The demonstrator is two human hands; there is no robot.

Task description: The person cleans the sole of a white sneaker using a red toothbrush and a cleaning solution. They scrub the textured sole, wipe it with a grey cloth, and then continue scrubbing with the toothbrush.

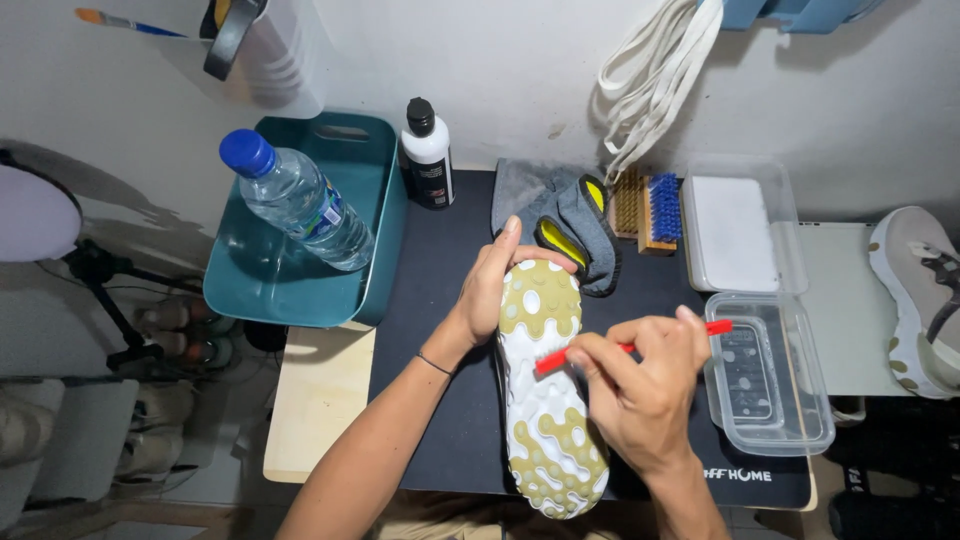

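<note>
My left hand [490, 290] grips the toe end of a sneaker [545, 420] turned sole up; the sole is white with olive-green patches. My right hand [640, 385] holds a red-handled brush [715, 327] and presses its red head against the middle of the sole. The shoe rests over a black mat [440, 330] on the small table.
A teal tub [385, 210] with a clear water bottle [300, 200] sits at left. A black-and-white bottle [427, 155], grey cloth [530, 195], two wooden brushes [645, 210], a clear box [770, 375] with its lid [740, 230], white laces [655, 80] and a second sneaker [920, 300] surround it.
</note>
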